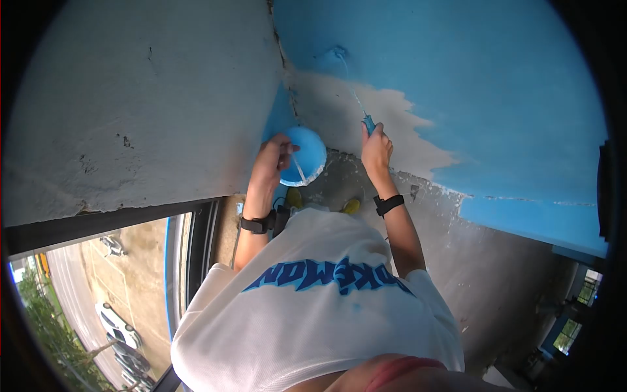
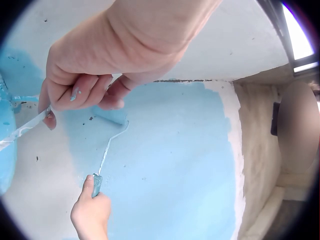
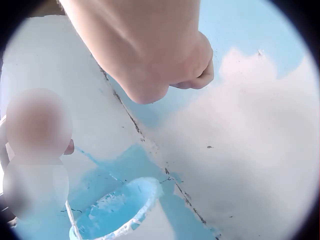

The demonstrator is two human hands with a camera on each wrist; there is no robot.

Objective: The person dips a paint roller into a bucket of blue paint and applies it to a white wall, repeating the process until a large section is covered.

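Note:
My left hand (image 1: 275, 157) grips the pale bail handle (image 1: 298, 167) of a paint bucket (image 1: 315, 171) with blue inside and a paint-spattered rim. Dried blue paint marks a nail of this hand (image 2: 82, 75) in the left wrist view. In my right hand (image 1: 377, 155) is the blue grip of a paint roller (image 1: 369, 123), thumb along it. Its thin paint-streaked rod runs up to the roller head (image 2: 111, 118), which lies against the blue-painted wall (image 2: 165, 150). The right wrist view shows the back of the right hand (image 3: 155, 75), with the roller hidden, and the bucket (image 3: 155, 215) below.
A bare whitish patch (image 1: 385, 117) borders the blue paint, beside a cracked corner seam (image 1: 281, 46). The grey wall (image 1: 144, 98) stands at left, above a window (image 1: 124, 281) showing parked cars. Paint spots dot the grey floor (image 1: 431, 228). Yellow shoes (image 1: 351, 206) show below.

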